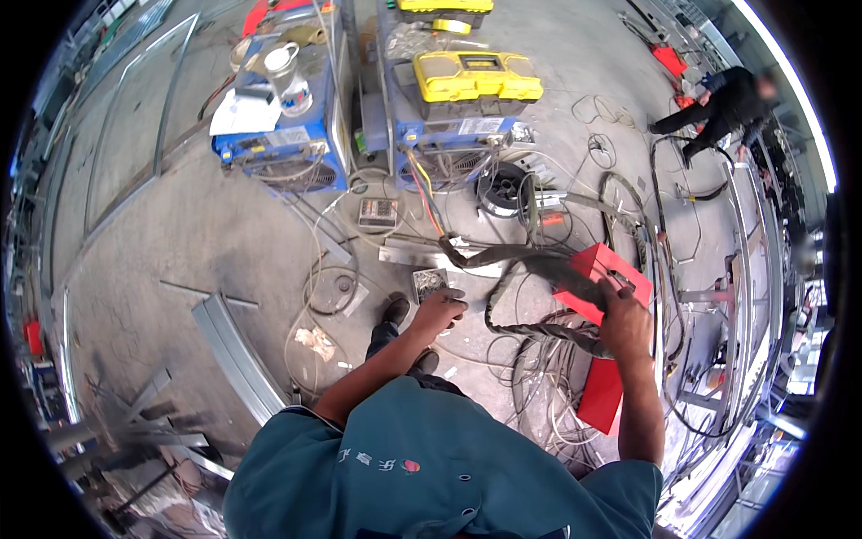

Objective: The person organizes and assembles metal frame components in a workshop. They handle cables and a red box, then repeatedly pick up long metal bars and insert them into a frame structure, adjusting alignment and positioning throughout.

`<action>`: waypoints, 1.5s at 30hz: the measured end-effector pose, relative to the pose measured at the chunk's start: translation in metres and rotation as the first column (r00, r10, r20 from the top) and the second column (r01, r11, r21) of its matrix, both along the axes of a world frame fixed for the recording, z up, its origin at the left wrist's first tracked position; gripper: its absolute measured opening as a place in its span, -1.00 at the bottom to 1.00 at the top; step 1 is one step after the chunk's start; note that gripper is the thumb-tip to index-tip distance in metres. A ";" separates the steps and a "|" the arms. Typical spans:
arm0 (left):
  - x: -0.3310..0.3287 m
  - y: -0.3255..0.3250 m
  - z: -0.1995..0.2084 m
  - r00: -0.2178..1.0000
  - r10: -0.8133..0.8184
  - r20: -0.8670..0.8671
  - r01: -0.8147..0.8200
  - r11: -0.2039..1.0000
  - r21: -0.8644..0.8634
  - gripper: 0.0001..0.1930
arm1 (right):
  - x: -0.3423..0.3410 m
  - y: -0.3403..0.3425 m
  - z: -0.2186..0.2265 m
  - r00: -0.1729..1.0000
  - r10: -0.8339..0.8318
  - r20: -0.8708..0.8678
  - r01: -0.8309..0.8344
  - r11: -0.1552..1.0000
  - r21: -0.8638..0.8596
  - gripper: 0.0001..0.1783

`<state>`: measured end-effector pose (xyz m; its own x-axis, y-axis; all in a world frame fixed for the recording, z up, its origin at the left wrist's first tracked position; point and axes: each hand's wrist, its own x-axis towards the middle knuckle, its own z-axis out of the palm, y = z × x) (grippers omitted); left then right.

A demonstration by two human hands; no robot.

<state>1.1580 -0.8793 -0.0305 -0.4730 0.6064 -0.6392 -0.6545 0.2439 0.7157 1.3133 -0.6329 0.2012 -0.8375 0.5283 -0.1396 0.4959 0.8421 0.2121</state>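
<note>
A long bent metal channel point(235, 355) is lying on the floor at the left, and a lidded clear jug point(289, 90) is standing upright on a blue machine point(310, 133), where a tug on the nearby cables might upset it. Farther right, a small tray of metal bits point(430, 285) is sitting by the person's shoes; a careless step could be spilling it. The left hand point(440, 313) is hovering at the tray's near edge, its fingers loosely curled; whether it is pinching anything small, I cannot tell. The dark sleeved cable bundle point(485, 257) is running from mid-floor across the red box point(594, 259) to the right hand point(626, 322), whose fingers are closing around it. If its lower loop is snagging in the tangled cables point(552, 382) beneath, a hard pull could be dragging or tipping the box. Farther right, a co-worker point(732, 103) is bending near another dark hose, which could be catching a foot.
</note>
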 end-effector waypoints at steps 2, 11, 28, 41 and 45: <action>-0.012 0.014 0.009 1.000 -0.021 -0.016 0.021 0.999 0.026 -0.56 | 0.002 -0.004 -0.019 1.000 -0.016 0.008 0.016 1.000 0.006 -0.58; -0.045 0.021 -0.023 0.983 -0.181 -0.009 0.180 0.981 -0.071 -0.71 | 0.010 0.004 -0.118 0.979 -0.203 0.023 0.204 0.966 -0.161 -0.59; -0.263 0.042 -0.231 0.876 0.053 -0.479 -0.212 0.935 -0.285 -0.16 | -0.022 -0.164 -0.102 0.979 -0.109 -0.174 -0.002 0.844 -0.536 -0.54; -0.489 0.074 -0.036 0.888 0.444 0.115 -0.459 0.851 0.257 -0.76 | -0.050 -0.149 -0.083 0.943 -0.134 -0.305 -0.030 0.878 -0.477 -0.48; -0.512 0.105 0.031 0.901 0.433 0.021 -0.406 0.826 0.391 -0.90 | -0.072 -0.138 -0.074 0.920 -0.215 -0.329 0.038 0.882 -0.470 -0.45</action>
